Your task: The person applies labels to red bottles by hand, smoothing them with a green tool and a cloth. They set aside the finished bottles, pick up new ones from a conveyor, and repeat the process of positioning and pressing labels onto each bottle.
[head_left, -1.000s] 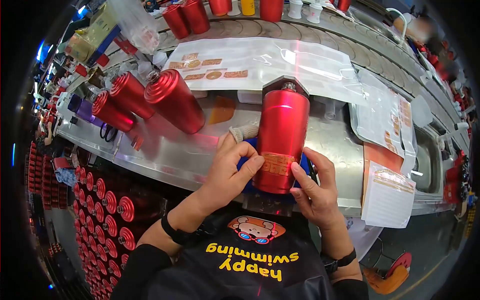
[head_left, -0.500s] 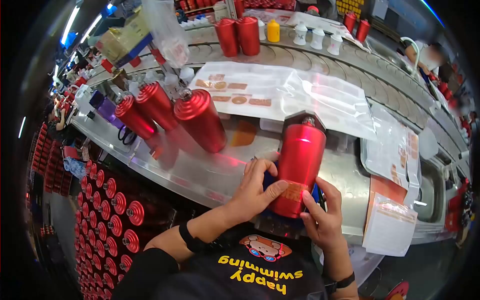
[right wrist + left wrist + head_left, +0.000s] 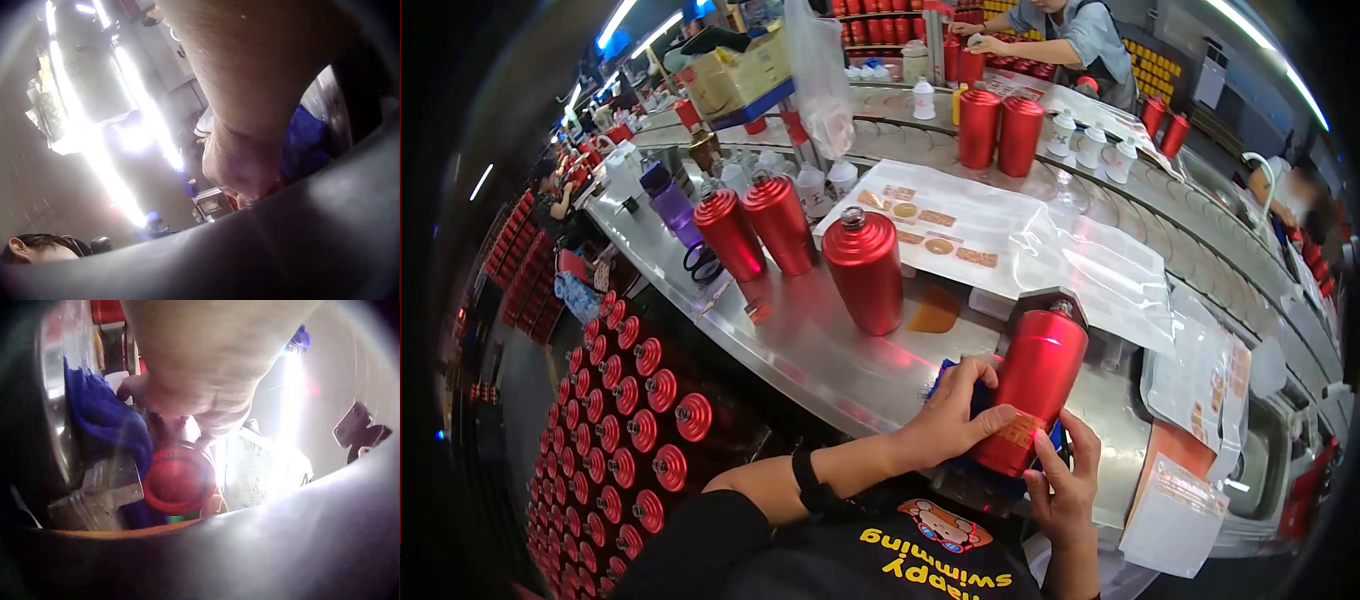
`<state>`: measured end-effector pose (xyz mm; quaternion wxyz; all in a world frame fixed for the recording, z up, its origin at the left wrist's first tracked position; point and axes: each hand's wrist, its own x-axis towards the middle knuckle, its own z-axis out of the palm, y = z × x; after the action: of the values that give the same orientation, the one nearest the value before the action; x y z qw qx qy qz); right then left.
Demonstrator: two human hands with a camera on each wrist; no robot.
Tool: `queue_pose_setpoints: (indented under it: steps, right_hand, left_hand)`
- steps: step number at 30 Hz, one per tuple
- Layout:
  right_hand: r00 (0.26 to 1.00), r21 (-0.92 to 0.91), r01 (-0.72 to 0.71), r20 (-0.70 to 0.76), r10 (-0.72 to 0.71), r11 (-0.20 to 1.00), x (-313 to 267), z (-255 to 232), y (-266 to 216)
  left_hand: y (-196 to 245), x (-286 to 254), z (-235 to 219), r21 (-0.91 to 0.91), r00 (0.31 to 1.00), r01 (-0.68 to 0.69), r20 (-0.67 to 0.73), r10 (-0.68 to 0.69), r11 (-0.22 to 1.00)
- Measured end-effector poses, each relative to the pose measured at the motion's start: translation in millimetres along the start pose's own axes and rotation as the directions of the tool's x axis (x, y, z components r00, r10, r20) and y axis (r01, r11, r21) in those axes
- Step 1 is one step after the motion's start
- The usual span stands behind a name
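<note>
The left hand (image 3: 950,424) curls round a red bottle (image 3: 1048,360), thumb on its gold label (image 3: 1021,430). The right hand (image 3: 1068,488), half closed, holds the bottle's other side.

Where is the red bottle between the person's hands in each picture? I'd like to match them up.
Head: low, right of centre, the red bottle between the left hand and right hand.
Left wrist: its round end, just below centre.
Right wrist: mostly hidden; a red sliver below centre is probably it.
Shared landmark: the blue cloth beside it.
</note>
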<state>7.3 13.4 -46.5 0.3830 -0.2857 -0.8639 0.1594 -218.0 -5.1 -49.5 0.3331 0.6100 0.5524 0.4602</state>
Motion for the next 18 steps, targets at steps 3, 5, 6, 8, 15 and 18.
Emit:
queue_pose_setpoints:
  steps: [3,5,6,8,15,18]
  right_hand:
    - [1.000,0.003,-0.008,-0.005,0.008,1.000,-1,1,-1]
    - [1.000,0.004,-0.011,-0.010,0.011,1.000,-1,2,-1]
    - [1.000,0.004,-0.012,-0.007,0.012,1.000,0,1,-1]
    - [1.000,0.006,-0.014,-0.001,0.014,1.000,2,-1,-2]
    - [1.000,-0.008,-0.020,0.017,0.020,1.000,3,-4,-3]
    - [1.000,-0.005,-0.022,0.020,0.022,1.000,4,-8,-4]
  left_hand:
    - [-3,-1,-1,-0.022,0.999,0.015,0.030,-0.014,1.000]
    - [-6,-1,0,-0.041,1.000,-0.006,0.028,0.007,0.999]
    - [-8,0,0,-0.056,0.999,-0.022,0.022,0.023,0.998]
    - [-9,0,1,-0.085,0.999,-0.034,0.018,0.035,0.996]
    - [-11,1,-2,-0.108,0.997,-0.016,0.075,0.025,0.994]
    - [-10,1,-6,-0.112,0.994,-0.002,0.108,0.014,0.994]
